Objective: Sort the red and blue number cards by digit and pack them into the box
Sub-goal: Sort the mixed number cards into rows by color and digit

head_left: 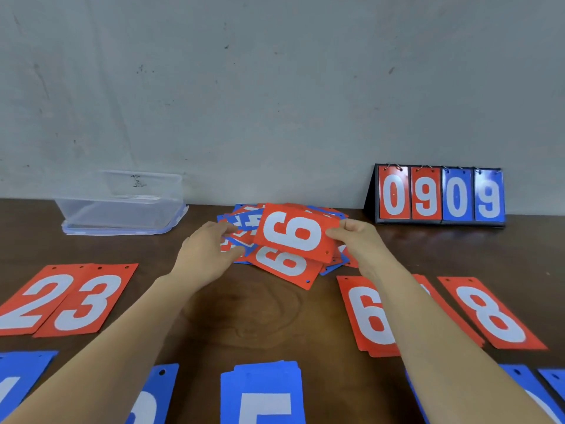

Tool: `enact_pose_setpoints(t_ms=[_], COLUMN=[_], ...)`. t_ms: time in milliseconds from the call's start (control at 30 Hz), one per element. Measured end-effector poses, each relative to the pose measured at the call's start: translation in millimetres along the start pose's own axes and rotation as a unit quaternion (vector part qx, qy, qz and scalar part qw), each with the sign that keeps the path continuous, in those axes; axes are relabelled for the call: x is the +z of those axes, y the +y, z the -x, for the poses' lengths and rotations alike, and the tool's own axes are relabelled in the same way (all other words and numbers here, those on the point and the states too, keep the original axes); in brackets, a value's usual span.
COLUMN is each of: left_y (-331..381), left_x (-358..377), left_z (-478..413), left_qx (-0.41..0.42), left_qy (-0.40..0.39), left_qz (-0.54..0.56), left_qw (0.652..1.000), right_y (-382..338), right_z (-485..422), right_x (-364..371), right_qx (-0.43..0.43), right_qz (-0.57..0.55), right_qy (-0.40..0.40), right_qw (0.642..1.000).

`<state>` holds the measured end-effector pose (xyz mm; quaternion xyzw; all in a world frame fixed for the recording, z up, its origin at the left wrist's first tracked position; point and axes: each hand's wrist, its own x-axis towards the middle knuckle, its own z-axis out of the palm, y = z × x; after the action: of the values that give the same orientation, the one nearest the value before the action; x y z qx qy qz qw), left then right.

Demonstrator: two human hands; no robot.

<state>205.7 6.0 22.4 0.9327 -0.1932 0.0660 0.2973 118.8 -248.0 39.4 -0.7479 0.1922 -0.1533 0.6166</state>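
One red card (293, 232), pinched (right hand (357, 239))

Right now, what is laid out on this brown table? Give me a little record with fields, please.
Right hand: pinches a red number card, a 6 or 9, by its edge
Left hand: touches the mixed pile of red and blue cards; grip unclear
Sorted red: red 2 card, red 3 card left; red 6 card, red 8 card right
Sorted blue: blue 5 card nearest; others cut off
Box: clear plastic box, back left, by the wall
Also: black flip scoreboard showing 0909
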Motion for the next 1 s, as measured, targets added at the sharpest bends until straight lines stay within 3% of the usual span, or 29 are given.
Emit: enact_pose_setpoints(t_ms=[133, 233, 400, 467, 533, 600, 667, 767, 900, 1000], left_y=[17, 35, 48, 42, 27, 4, -15, -33, -40, -39], left_x=[-3, -5, -2, -3, -8, -15, -20, -16, -9, -6], left_z=[-1, -3, -1, -1, -5, -12, -13, -12, -10, -9], left_qx=[0.039, 0.060, -0.010, -0.040, -0.074, -0.119, -0.156, -0.192, -0.209, -0.208], left_qy=[0.059, 0.024, -0.114, -0.107, -0.045, 0.033, 0.061, 0.054, 0.030, 0.023], left_qz=[0.077, 0.129, 0.228, 0.276, 0.317, 0.305, 0.292, 0.284, 0.253, 0.243], left_qw=[0.994, 0.990, 0.967, 0.954, 0.944, 0.944, 0.942, 0.938, 0.944, 0.947], right_y=[-7, -15, -26, -28, -27, -21, -6, 16, 17, 14], right_z=[-1, -2, -5, -7, -13, -18, -27, -31, -35, -39], right_x=[0, 7, 19, 21, 21, 19, 22, 33, 44, 45], right_qx=[-0.013, -0.032, -0.040, -0.044, -0.059, -0.057, -0.037, -0.004, -0.015, -0.006], right_qz=[-0.005, -0.006, -0.031, -0.066, -0.068, 0.039, 0.203, 0.455, 0.528, 0.541], right_qy=[-0.030, -0.077, -0.130, -0.116, -0.071, -0.050, -0.089, -0.122, -0.127, -0.132], right_qw=[0.999, 0.997, 0.990, 0.990, 0.993, 0.996, 0.975, 0.882, 0.840, 0.831])
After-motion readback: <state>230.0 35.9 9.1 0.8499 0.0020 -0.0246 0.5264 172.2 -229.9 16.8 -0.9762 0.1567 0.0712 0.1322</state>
